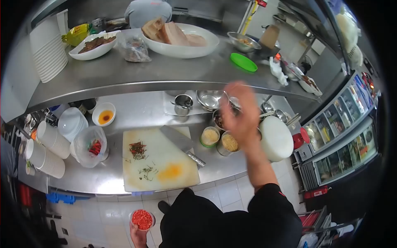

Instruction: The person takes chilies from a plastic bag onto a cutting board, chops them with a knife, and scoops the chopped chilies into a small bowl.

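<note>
My left hand [138, 235] is wrapped round a clear tub of chopped red chilli [142, 219], held low in front of the counter. My right hand [240, 108] is raised over the back of the counter, its fingers blurred against the shelf edge. Under and beside it are a tub of minced garlic [210, 136], another tub of pale yellow bits [229, 142] and a bowl of dark pieces [218, 120]. A cleaver [177, 139] lies on the cutting board [161, 182], where small piles of shredded herbs and red slivers [137, 150] rest.
A steel shelf [173, 76] crosses above the counter, carrying a plate of meat slabs [182, 51] and a green lid [244, 62]. On the left stand stacked white tubs [47, 159] and a bagged container with red chillies [92, 144]. Another person [148, 12] is behind the shelf.
</note>
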{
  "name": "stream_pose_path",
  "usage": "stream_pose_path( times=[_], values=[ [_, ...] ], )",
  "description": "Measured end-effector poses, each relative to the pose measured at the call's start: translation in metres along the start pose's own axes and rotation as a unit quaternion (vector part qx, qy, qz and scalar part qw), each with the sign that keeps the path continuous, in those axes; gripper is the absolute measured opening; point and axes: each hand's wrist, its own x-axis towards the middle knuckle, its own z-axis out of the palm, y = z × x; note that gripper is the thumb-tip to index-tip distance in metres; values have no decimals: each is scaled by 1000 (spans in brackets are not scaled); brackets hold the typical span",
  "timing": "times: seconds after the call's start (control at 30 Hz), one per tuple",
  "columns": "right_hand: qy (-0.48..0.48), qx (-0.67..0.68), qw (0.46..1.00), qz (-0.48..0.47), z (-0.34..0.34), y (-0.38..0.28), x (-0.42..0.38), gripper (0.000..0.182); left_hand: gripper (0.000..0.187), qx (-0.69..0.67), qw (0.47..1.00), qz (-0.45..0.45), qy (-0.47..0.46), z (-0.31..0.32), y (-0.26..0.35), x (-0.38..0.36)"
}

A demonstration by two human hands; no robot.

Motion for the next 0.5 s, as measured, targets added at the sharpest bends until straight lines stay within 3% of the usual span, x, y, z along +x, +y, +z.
stream_pose_path(
  times=[0.03, 0.1, 0.17, 0.2, 0.23, 0.27, 0.3, 0.33, 0.4, 0.43, 0.47, 0.5],
  values=[
    [10, -155, 987, -38, -16, 19, 13, 40, 71, -4, 999, 9, -39, 3, 4, 17],
    [-73, -273, 958, -41, -33, 61, 36, 69, 75, -9, 995, 0, -104, 4, 15, 53],
    [-215, -106, 969, 53, -42, 115, 21, 94, 82, -13, 991, -33, -132, 18, 26, 88],
    [-240, -152, 959, 21, -52, 103, 20, 100, 80, 3, 986, -39, -160, 42, 39, 97],
    [-247, -188, 950, -34, -58, 86, 18, 91, 79, 23, 980, -45, -191, 58, 45, 111],
    [-216, -205, 954, -14, -61, 71, 11, 62, 75, 39, 974, -50, -217, 80, 52, 119],
    [-150, -196, 968, -37, -66, 71, -3, 40, 71, 36, 965, -44, -255, 94, 51, 133],
    [-91, -236, 967, -41, -70, 46, -12, 30, 68, 39, 963, -51, -262, 111, 50, 140],
    [-72, -144, 985, 67, -89, -1, -38, 21, 68, 42, 961, -85, -259, 153, 44, 144],
    [-35, -32, 967, 249, -96, -9, -72, 20, 69, 57, 960, -100, -255, 170, 35, 144],
    [-6, 163, 932, 325, -96, -21, -98, 25, 72, 71, 956, -108, -262, 185, 24, 140],
    [-77, 193, 912, 354, -102, -23, -121, 31, 75, 87, 951, -117, -274, 201, 12, 137]
  ],
)
